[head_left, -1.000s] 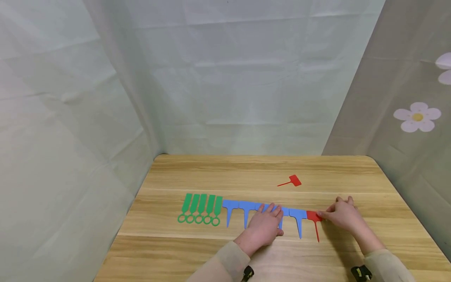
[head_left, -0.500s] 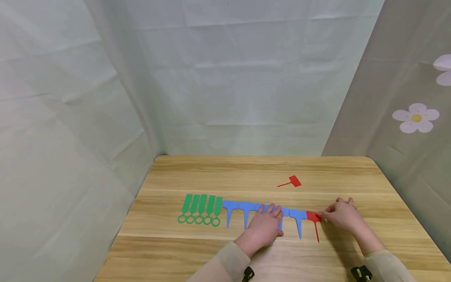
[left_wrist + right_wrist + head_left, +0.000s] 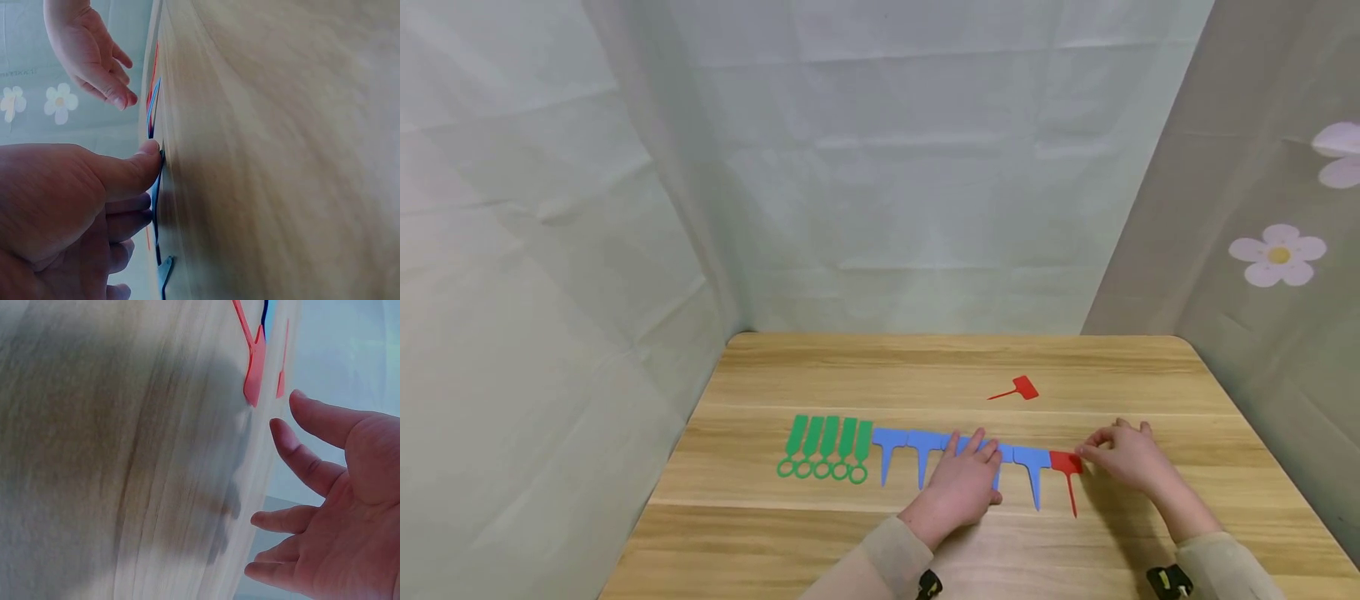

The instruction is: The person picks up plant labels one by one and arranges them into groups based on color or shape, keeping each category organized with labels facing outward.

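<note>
My left hand [image 3: 964, 483] lies over the middle of a row of blue T-shaped plant labels [image 3: 1033, 457], fingers spread and fingertips resting on them, partly hiding two. In the left wrist view its thumb [image 3: 147, 156] reaches down to the blue edge. At the row's right end a red T-shaped plant label [image 3: 1066, 463] adjoins the last blue one, stem toward me. My right hand [image 3: 1127, 457] hovers just right of that red label. The right wrist view shows its thumb and fingers apart from the label, with nothing between them.
Several green plant labels with ring ends [image 3: 822, 446] stand side by side at the row's left end. Farther back on the wooden table [image 3: 760, 533] lies another red plant label [image 3: 1024, 388], tilted. Pale cloth [image 3: 925, 208] hangs behind and along the sides.
My right thumb and forefinger have lifted slightly off the red label's edge. My left hand and the row of labels have stayed put; the head view has shifted a little.
</note>
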A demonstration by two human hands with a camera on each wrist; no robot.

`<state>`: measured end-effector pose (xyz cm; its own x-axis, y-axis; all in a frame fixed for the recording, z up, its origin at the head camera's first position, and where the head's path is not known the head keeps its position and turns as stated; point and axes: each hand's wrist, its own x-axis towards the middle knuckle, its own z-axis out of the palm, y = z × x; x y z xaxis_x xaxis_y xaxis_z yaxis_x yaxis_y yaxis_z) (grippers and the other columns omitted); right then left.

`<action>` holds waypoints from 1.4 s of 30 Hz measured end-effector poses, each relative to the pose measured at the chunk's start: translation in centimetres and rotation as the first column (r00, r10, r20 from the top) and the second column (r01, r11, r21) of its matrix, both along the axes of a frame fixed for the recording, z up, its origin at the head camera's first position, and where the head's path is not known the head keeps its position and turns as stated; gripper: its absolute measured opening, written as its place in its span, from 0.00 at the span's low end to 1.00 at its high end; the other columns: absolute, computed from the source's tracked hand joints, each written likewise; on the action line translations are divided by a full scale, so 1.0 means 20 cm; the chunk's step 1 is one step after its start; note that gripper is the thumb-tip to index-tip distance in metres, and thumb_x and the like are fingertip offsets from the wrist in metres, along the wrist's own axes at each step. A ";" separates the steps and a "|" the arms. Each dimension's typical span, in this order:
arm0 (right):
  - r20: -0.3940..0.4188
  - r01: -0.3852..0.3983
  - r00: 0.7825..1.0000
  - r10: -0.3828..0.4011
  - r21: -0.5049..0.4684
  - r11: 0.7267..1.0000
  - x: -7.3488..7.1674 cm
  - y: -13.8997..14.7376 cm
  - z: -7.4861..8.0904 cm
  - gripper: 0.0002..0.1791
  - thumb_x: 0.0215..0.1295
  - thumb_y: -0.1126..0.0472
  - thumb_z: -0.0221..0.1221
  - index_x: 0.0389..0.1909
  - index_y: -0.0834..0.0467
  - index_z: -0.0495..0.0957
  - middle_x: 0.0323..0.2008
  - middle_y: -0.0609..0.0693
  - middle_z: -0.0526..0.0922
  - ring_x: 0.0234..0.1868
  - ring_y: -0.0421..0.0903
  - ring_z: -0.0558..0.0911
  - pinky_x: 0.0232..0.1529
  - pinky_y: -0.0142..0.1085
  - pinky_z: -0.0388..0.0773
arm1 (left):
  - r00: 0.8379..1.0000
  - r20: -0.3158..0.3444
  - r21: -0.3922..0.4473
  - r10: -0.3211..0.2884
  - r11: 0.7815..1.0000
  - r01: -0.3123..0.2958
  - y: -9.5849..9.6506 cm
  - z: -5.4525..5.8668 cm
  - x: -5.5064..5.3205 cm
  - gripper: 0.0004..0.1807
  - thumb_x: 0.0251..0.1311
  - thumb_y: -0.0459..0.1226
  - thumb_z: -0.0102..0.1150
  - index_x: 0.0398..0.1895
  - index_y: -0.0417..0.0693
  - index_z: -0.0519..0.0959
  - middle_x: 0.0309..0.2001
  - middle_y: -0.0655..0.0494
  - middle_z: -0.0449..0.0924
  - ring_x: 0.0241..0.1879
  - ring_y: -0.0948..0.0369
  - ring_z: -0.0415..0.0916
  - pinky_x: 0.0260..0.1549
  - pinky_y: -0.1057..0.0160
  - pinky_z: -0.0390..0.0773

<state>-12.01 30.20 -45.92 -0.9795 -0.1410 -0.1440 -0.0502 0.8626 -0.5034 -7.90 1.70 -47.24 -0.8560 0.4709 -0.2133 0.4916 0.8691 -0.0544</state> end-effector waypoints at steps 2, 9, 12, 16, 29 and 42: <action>-0.007 -0.001 1.000 0.001 -0.007 1.000 0.00 0.00 0.01 0.16 0.72 0.50 0.68 0.38 0.60 0.86 0.63 0.86 0.70 0.72 0.89 0.52 0.69 0.82 0.45 | 1.000 -0.004 -0.001 -0.001 1.000 0.001 0.00 0.00 0.00 0.37 0.75 0.60 0.58 0.83 0.63 0.67 0.83 0.69 0.58 0.85 0.62 0.45 0.82 0.48 0.52; -0.002 0.008 1.000 -0.008 -0.014 1.000 0.00 0.01 0.01 0.17 0.73 0.49 0.67 0.39 0.60 0.86 0.65 0.87 0.67 0.72 0.90 0.52 0.67 0.83 0.49 | 1.000 -0.020 0.005 -0.009 1.000 0.009 0.00 -0.01 0.00 0.37 0.74 0.60 0.58 0.82 0.62 0.68 0.83 0.69 0.59 0.85 0.62 0.45 0.81 0.47 0.53; 0.003 0.018 1.000 -0.018 -0.018 1.000 0.00 0.00 0.02 0.17 0.73 0.49 0.67 0.40 0.61 0.86 0.65 0.87 0.66 0.71 0.91 0.51 0.68 0.83 0.49 | 1.000 -0.025 0.019 -0.009 1.000 0.010 0.00 0.00 0.00 0.37 0.74 0.61 0.57 0.82 0.62 0.69 0.83 0.69 0.59 0.85 0.61 0.45 0.81 0.47 0.52; 0.007 0.023 1.000 -0.023 -0.020 1.000 0.00 0.00 0.03 0.18 0.74 0.49 0.67 0.42 0.62 0.86 0.66 0.87 0.66 0.70 0.93 0.50 0.66 0.83 0.52 | 0.999 -0.038 0.056 -0.017 0.998 0.019 0.01 0.00 0.00 0.38 0.74 0.63 0.56 0.82 0.61 0.68 0.83 0.67 0.58 0.84 0.60 0.47 0.82 0.48 0.52; -0.023 -0.005 1.000 0.005 0.009 1.000 -0.21 -0.11 0.06 0.19 0.75 0.52 0.64 0.46 0.66 0.86 0.52 0.73 0.85 0.65 0.80 0.73 0.75 0.75 0.45 | 0.997 -0.051 0.088 -0.064 0.994 0.068 0.16 -0.02 0.01 0.40 0.74 0.66 0.54 0.83 0.63 0.67 0.83 0.68 0.58 0.84 0.63 0.47 0.82 0.51 0.49; 0.066 0.050 0.996 -0.051 0.019 0.999 -0.36 -0.24 0.07 0.25 0.76 0.51 0.62 0.57 0.70 0.83 0.59 0.72 0.82 0.62 0.76 0.73 0.64 0.69 0.71 | 0.996 -0.052 0.010 -0.066 0.998 0.067 0.22 -0.04 0.03 0.37 0.74 0.66 0.54 0.82 0.67 0.69 0.82 0.73 0.60 0.83 0.66 0.50 0.81 0.54 0.53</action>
